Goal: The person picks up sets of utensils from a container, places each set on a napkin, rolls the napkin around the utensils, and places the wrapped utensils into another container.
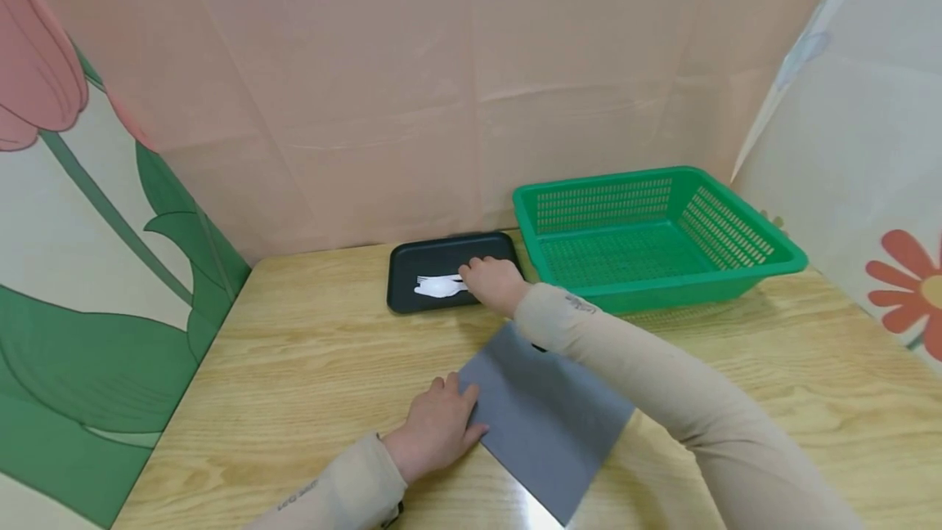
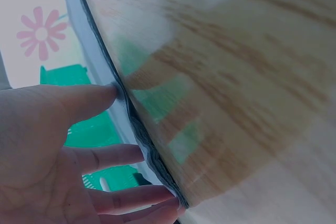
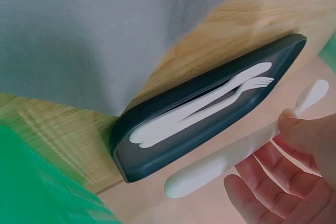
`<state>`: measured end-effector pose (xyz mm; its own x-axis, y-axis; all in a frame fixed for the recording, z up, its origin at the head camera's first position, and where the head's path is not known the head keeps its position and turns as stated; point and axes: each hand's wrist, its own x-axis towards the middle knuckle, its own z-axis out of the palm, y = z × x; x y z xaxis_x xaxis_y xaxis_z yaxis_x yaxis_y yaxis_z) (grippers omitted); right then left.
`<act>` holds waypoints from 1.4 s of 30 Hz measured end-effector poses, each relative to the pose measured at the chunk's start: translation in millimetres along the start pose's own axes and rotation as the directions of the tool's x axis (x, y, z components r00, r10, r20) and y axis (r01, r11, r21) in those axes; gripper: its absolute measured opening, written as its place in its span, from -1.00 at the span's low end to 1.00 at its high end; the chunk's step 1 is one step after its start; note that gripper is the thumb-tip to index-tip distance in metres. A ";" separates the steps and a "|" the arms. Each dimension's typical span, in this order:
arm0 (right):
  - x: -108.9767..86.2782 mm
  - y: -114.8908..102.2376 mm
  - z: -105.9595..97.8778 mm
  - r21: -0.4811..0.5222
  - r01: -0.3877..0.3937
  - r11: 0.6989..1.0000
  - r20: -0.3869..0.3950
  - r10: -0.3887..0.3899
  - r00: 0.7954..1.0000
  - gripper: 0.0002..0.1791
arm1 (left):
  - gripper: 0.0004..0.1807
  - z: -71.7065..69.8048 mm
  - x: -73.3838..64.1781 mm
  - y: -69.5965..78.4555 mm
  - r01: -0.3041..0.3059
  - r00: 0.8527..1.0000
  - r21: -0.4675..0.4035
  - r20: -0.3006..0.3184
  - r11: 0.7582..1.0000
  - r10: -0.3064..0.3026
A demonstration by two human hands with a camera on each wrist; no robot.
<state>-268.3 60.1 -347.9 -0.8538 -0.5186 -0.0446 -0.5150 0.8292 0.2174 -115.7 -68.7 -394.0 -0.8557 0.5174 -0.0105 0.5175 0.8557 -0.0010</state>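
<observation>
My right hand (image 1: pixel 495 283) pinches a white spoon (image 3: pixel 220 160) between thumb and fingers, just above the black tray (image 3: pixel 178 163). In the right wrist view its broad handle end points to the lower left and its bowl to the upper right. Inside the tray lie a white fork (image 3: pixel 226 102) and another white utensil (image 3: pixel 202 100) with a rounded end, side by side. My left hand (image 1: pixel 436 424) rests at the left edge of a dark grey cloth (image 1: pixel 548 415), fingers fairly straight. The left wrist view shows the thumb and fingertips along the cloth's layered, wavy edge (image 2: pixel 142 132).
A green plastic basket (image 1: pixel 662 289) stands to the right of the tray at the back of the wooden table (image 1: pixel 294 350). Behind the table hangs a pink sheet (image 1: pixel 353 88). Printed sheets with flowers (image 1: pixel 908 285) stand at both sides.
</observation>
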 end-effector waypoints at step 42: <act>-21.9 4.5 -2.8 -0.012 0.021 1.000 0.006 -0.021 1.000 -0.70 | -0.51 -0.7 0.3 -0.2 -0.002 1.000 -0.012 0.011 1.000 0.002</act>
<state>-251.7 74.6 -343.2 -0.8432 -0.5348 -0.0554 -0.5321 0.8153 0.2284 -116.1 -68.7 -393.4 -0.8547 0.5187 -0.0216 0.5186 0.8549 0.0110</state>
